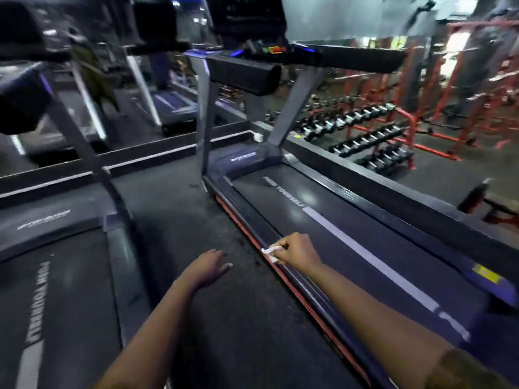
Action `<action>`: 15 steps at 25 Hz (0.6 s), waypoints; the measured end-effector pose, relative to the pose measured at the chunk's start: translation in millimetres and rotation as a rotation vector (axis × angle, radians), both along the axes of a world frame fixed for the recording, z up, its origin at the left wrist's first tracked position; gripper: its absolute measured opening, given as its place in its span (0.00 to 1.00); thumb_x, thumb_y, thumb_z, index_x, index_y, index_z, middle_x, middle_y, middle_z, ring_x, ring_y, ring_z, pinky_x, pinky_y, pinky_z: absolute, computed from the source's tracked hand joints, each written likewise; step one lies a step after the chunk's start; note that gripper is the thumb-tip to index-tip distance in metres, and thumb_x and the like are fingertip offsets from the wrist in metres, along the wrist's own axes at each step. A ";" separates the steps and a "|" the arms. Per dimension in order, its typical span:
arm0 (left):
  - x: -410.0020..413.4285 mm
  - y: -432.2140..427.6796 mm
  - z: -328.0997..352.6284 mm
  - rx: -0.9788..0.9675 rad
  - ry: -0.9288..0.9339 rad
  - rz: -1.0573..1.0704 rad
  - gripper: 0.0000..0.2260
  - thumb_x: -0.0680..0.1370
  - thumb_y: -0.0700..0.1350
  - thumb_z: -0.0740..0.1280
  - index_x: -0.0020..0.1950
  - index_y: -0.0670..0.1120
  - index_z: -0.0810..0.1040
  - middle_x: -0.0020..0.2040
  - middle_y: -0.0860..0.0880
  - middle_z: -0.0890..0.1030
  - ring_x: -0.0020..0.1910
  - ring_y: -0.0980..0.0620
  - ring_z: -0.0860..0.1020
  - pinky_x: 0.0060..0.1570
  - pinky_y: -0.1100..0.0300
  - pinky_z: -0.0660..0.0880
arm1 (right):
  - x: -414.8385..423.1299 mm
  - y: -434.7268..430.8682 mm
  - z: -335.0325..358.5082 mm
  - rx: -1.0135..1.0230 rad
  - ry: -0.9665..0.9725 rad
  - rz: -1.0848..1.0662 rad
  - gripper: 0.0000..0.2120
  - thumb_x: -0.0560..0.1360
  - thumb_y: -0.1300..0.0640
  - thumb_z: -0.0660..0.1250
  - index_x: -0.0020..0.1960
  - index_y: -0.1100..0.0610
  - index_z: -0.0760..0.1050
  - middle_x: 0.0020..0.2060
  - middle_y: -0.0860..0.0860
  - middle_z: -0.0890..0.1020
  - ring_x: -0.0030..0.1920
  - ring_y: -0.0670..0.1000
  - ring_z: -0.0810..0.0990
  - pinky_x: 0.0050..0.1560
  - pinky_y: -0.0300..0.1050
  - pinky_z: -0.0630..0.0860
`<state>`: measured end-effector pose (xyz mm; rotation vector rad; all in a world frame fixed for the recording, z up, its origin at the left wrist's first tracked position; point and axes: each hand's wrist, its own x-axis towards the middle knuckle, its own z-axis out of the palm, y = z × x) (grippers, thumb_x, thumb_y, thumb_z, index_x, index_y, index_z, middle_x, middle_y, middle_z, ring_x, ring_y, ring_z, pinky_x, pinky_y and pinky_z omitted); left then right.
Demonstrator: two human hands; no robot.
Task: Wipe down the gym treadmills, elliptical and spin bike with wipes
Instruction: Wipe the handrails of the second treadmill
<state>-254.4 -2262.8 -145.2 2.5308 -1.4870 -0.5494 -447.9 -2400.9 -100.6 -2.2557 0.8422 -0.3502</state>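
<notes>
Right, head camera: the right hand [297,249] has its fingers curled round a crumpled white wipe [271,252] and presses it onto the side rail [252,217] of the treadmill [365,228], with the belt [351,262] just beyond the knuckles. Off to that hand's left, the left hand [209,266] hangs over the floor [174,220], fingers loosely spread and holding nothing. Further left again lies another treadmill [56,276]. By the look of it the job is mid-rail on this one machine. Nothing shows which surfaces are already clean, and no elliptical or spin bike is in sight, so plenty seems left.
</notes>
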 end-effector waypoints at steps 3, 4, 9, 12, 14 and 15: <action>55.6 -16.2 8.3 0.040 -0.004 0.132 0.22 0.81 0.53 0.59 0.71 0.43 0.67 0.70 0.43 0.70 0.69 0.46 0.68 0.66 0.59 0.62 | 79.3 -41.7 5.3 -0.006 -0.009 0.122 0.10 0.71 0.54 0.69 0.36 0.58 0.84 0.27 0.53 0.80 0.21 0.37 0.70 0.27 0.32 0.63; 74.6 -24.8 11.8 0.058 -0.007 0.167 0.22 0.81 0.53 0.60 0.72 0.44 0.67 0.70 0.43 0.70 0.69 0.46 0.68 0.66 0.59 0.62 | 108.1 -57.4 7.1 -0.010 -0.012 0.166 0.11 0.71 0.53 0.69 0.35 0.58 0.83 0.25 0.51 0.79 0.21 0.37 0.71 0.28 0.33 0.64; 156.5 -60.4 23.5 0.036 0.003 0.297 0.21 0.80 0.52 0.61 0.71 0.45 0.68 0.69 0.44 0.71 0.68 0.46 0.69 0.66 0.58 0.64 | 235.6 -114.2 10.1 -0.015 -0.045 0.337 0.10 0.71 0.53 0.70 0.34 0.56 0.83 0.34 0.50 0.84 0.29 0.40 0.75 0.32 0.36 0.67; 211.4 -86.0 24.2 0.037 0.000 0.362 0.22 0.80 0.53 0.61 0.72 0.45 0.66 0.70 0.43 0.69 0.69 0.45 0.68 0.66 0.58 0.62 | 303.4 -141.3 2.7 0.000 -0.049 0.412 0.12 0.71 0.53 0.70 0.32 0.57 0.82 0.36 0.51 0.85 0.37 0.45 0.81 0.38 0.40 0.71; 259.9 -104.6 24.7 0.031 -0.009 0.371 0.23 0.80 0.52 0.61 0.73 0.45 0.66 0.70 0.42 0.69 0.69 0.45 0.68 0.66 0.58 0.62 | 355.4 -162.6 0.7 -0.014 -0.039 0.418 0.11 0.71 0.53 0.70 0.33 0.57 0.82 0.36 0.50 0.85 0.37 0.45 0.81 0.37 0.39 0.71; 286.0 -113.9 24.0 0.029 -0.016 0.365 0.23 0.80 0.52 0.61 0.73 0.45 0.66 0.70 0.42 0.69 0.69 0.46 0.68 0.66 0.58 0.61 | 381.4 -172.7 0.9 -0.026 -0.036 0.415 0.11 0.71 0.53 0.70 0.33 0.57 0.82 0.37 0.50 0.85 0.35 0.44 0.80 0.35 0.36 0.70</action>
